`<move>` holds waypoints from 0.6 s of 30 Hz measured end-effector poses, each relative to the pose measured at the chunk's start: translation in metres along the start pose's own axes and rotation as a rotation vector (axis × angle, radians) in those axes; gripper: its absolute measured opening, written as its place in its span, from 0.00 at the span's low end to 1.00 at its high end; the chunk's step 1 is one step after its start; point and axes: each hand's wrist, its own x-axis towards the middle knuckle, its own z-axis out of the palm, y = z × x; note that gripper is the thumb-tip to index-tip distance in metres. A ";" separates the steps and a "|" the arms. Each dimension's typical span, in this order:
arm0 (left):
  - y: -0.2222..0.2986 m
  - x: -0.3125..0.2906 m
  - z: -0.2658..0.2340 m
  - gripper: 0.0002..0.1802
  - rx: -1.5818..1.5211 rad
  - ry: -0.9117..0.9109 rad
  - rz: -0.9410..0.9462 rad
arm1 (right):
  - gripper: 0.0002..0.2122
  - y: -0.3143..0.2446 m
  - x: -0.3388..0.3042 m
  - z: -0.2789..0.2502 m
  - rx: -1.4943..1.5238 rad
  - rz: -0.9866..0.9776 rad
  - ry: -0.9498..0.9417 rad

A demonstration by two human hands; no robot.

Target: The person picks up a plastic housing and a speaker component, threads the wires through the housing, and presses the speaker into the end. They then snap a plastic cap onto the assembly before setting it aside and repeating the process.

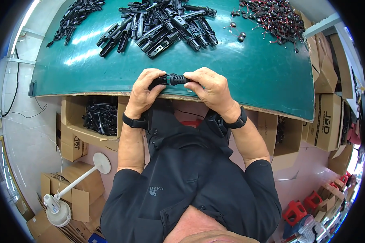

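Observation:
Above the near edge of the green table (247,81), I hold a black plastic handle-like part with a ribbed end (175,79) sideways between both hands. My left hand (143,90) is closed round its smoother left portion. At the ribbed right end, my right hand (211,88) pinches with thumb and fingers, which hide that tip. Beyond my hands lies a heap of similar black ribbed parts (166,30). A smaller pile of slim black parts (75,18) is at the far left. Small round black pieces with red wires (275,18) are heaped at the far right.
Below the table edge, an open cardboard box (72,115) at left contains black parts; another box (290,141) is at right. A white pole stand (78,184) is at lower left. Red stools (295,212) are on the floor at lower right.

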 end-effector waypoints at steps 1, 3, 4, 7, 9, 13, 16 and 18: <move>0.000 0.001 -0.001 0.26 -0.002 -0.008 -0.002 | 0.14 -0.001 -0.001 0.000 -0.012 0.002 0.004; 0.001 0.003 -0.002 0.26 -0.004 -0.023 -0.006 | 0.13 -0.001 -0.001 -0.001 -0.035 0.006 0.011; 0.002 0.005 -0.002 0.26 -0.002 -0.015 -0.003 | 0.13 0.000 0.000 -0.003 -0.036 -0.002 0.008; 0.004 0.005 -0.002 0.26 -0.016 -0.039 -0.013 | 0.12 0.001 -0.004 -0.006 0.045 0.100 -0.001; 0.004 0.002 -0.005 0.26 -0.018 -0.045 -0.009 | 0.12 0.001 -0.005 0.000 0.057 0.094 0.005; 0.001 0.003 -0.006 0.26 -0.018 -0.058 0.014 | 0.12 0.008 -0.005 0.003 0.065 0.052 0.020; 0.002 0.004 -0.013 0.26 -0.003 -0.072 0.019 | 0.12 0.009 -0.006 0.001 0.056 0.013 0.023; 0.007 0.007 -0.035 0.25 0.054 -0.117 0.011 | 0.13 0.007 -0.013 -0.002 0.129 0.158 0.086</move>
